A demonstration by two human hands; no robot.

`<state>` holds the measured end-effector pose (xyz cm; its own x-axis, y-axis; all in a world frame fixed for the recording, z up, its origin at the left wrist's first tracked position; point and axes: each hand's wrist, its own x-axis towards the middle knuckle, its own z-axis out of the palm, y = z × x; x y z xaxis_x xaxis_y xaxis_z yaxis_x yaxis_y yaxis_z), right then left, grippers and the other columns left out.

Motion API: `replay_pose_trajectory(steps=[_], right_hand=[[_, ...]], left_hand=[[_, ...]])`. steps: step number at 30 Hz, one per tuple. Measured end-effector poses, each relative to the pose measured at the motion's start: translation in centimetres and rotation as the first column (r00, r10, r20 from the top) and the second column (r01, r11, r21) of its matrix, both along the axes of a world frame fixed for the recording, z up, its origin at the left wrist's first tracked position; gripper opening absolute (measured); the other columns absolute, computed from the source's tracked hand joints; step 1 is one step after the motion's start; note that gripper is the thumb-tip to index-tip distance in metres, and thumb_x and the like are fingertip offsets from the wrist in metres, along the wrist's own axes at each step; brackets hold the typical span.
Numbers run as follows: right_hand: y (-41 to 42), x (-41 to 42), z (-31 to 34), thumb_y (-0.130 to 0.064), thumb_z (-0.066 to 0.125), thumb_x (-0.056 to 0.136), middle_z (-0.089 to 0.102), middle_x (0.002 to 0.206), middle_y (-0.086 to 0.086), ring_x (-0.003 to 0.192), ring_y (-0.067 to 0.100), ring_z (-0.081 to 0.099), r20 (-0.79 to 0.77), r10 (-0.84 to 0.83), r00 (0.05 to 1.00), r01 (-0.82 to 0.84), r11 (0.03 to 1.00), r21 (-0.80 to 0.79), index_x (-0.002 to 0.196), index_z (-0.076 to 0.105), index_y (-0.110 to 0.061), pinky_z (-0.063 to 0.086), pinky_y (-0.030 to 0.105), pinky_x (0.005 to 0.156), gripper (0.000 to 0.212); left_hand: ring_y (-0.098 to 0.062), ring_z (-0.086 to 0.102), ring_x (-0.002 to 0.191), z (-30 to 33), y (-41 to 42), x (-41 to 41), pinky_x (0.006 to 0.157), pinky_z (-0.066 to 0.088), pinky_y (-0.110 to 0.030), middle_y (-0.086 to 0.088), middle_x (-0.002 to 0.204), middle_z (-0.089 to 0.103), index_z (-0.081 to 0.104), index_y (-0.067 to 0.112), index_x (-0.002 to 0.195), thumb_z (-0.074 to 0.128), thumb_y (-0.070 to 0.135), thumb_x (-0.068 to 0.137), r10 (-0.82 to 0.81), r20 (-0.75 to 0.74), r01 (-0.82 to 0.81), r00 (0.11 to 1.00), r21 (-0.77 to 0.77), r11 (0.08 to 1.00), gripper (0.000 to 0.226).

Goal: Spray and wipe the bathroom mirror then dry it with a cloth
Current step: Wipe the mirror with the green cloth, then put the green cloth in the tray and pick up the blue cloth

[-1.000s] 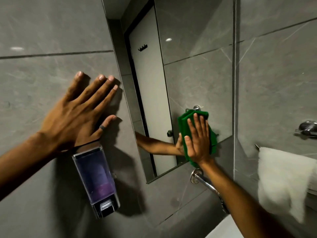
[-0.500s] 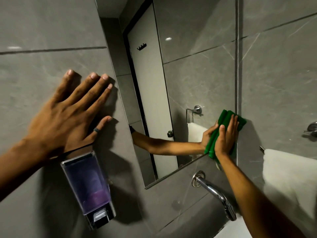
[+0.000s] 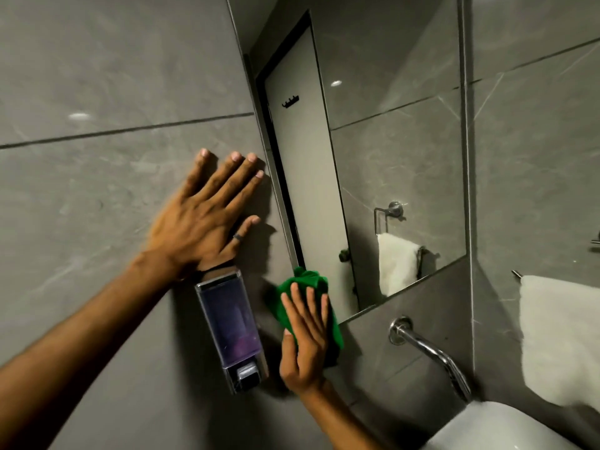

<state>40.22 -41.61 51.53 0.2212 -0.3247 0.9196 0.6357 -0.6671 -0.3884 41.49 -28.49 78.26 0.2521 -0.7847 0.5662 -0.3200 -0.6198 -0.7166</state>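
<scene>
The wall mirror [image 3: 389, 141] hangs on grey tiles and reflects a pale door and a towel ring. My right hand [image 3: 306, 339] presses a green cloth [image 3: 308, 282] flat against the mirror's lower left corner, partly over the edge onto the tile. The palm covers most of the cloth. My left hand [image 3: 204, 219] lies flat on the tile wall left of the mirror, fingers spread, holding nothing. No spray bottle is in view.
A clear soap dispenser [image 3: 232, 332] with purple liquid is fixed to the wall below my left hand. A chrome spout [image 3: 431, 352] sticks out under the mirror above a white basin [image 3: 496, 430]. A white towel [image 3: 558, 339] hangs on a rail at the right.
My right hand has swept the green cloth from the mirror's lower right edge across to its lower left corner. My left hand stays flat on the wall; the view has shifted.
</scene>
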Motion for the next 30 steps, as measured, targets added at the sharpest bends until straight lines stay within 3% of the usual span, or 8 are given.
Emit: replay_pose_trajectory(steps=[3,7,10,13,17,21,26,30], right_hand=[[3.2,-2.7,1.5,-0.009,0.041,0.090,0.056,0.150,0.000,0.144,0.025,0.046,0.064,0.317,0.946,-0.322,0.905,0.279,0.141,0.058,-0.019,0.027,0.039,0.124,0.055],[5.0,-7.0,3.7,-0.002,0.044,0.084,0.070,0.129,0.006,0.116,0.024,0.066,0.318,0.638,0.701,-0.501,0.123,0.857,0.128,0.066,-0.020,0.052,0.034,0.095,0.053],[3.3,-10.2,3.3,-0.009,0.047,0.080,0.073,0.086,0.017,0.076,0.035,0.066,0.407,0.696,0.592,-0.380,-0.205,0.902,0.110,0.067,-0.006,0.048,0.038,0.075,0.036],[3.7,-14.9,1.7,-0.028,0.055,0.077,0.076,0.093,0.023,0.093,0.039,0.067,0.503,0.715,0.486,-0.387,-0.340,0.857,0.108,0.071,0.000,0.050,0.044,0.091,0.045],[6.5,-20.8,-2.2,-0.052,0.057,0.081,0.072,0.113,0.022,0.097,0.036,0.068,0.444,0.797,0.409,-0.298,-0.343,0.891,0.125,0.067,-0.001,0.054,0.042,0.087,0.069],[10.3,-25.5,-8.8,-0.037,0.059,0.076,0.076,0.094,0.019,0.078,0.034,0.072,0.295,0.889,0.350,-0.090,-0.282,0.955,0.098,0.077,-0.002,0.055,0.038,0.079,0.045],[11.5,-28.4,-17.8,-0.030,0.058,0.073,0.075,0.104,0.022,0.089,0.038,0.072,0.040,0.971,0.237,0.229,-0.096,0.969,0.112,0.073,-0.001,0.057,0.048,0.089,0.051],[11.4,-29.5,-26.3,-0.001,0.047,0.087,0.075,0.111,0.016,0.095,0.034,0.073,-0.200,0.975,0.101,0.269,0.167,0.949,0.131,0.062,-0.007,0.060,0.052,0.087,0.047]], left_hand=[[-0.026,0.007,0.163,0.6,0.7,-1.1,0.134,-0.003,-0.055,-0.006,0.175,0.021,0.031,0.025,0.164,0.018,0.054,0.105,-0.054,-0.142,0.062,0.988,0.054,0.997,0.067],[-0.024,0.003,0.165,0.9,1.8,-4.6,0.136,-0.002,-0.047,-0.006,0.175,0.023,0.041,0.019,0.160,0.032,0.043,0.105,-0.267,-0.470,0.206,0.841,-0.177,0.962,0.061],[-0.020,0.003,0.166,-2.9,3.0,-7.8,0.135,0.000,-0.036,-0.005,0.175,0.026,0.044,0.014,0.158,0.044,0.035,0.105,-0.527,-0.513,0.287,0.678,-0.475,0.832,0.057],[-0.014,0.008,0.166,-12.0,5.1,-12.7,0.135,0.011,-0.030,0.005,0.174,0.030,0.042,0.023,0.158,0.054,0.036,0.104,-0.723,-0.490,0.259,0.487,-0.710,0.655,0.057],[-0.001,0.031,0.157,-25.7,7.1,-21.6,0.126,0.030,-0.018,0.027,0.163,0.040,0.040,0.046,0.151,0.073,0.049,0.083,-0.919,-0.364,-0.354,0.152,-0.888,0.293,0.076],[-0.019,0.072,0.122,-36.2,10.2,-27.8,0.098,0.062,-0.032,-0.007,0.141,0.071,0.061,0.013,0.138,0.082,0.018,0.075,-0.985,0.010,-0.894,-0.172,-0.422,0.152,0.067],[-0.020,0.081,0.090,-45.4,13.8,-32.5,0.076,0.067,-0.032,-0.014,0.109,0.082,0.072,0.004,0.116,0.076,0.002,0.085,-0.998,0.020,-0.995,-0.065,-0.070,0.064,0.031],[-0.030,0.073,0.106,-53.6,14.4,-36.3,0.100,0.061,-0.049,-0.027,0.126,0.074,0.068,0.000,0.121,0.071,-0.006,0.091,-0.986,-0.157,-0.995,0.058,0.071,-0.070,0.031]])
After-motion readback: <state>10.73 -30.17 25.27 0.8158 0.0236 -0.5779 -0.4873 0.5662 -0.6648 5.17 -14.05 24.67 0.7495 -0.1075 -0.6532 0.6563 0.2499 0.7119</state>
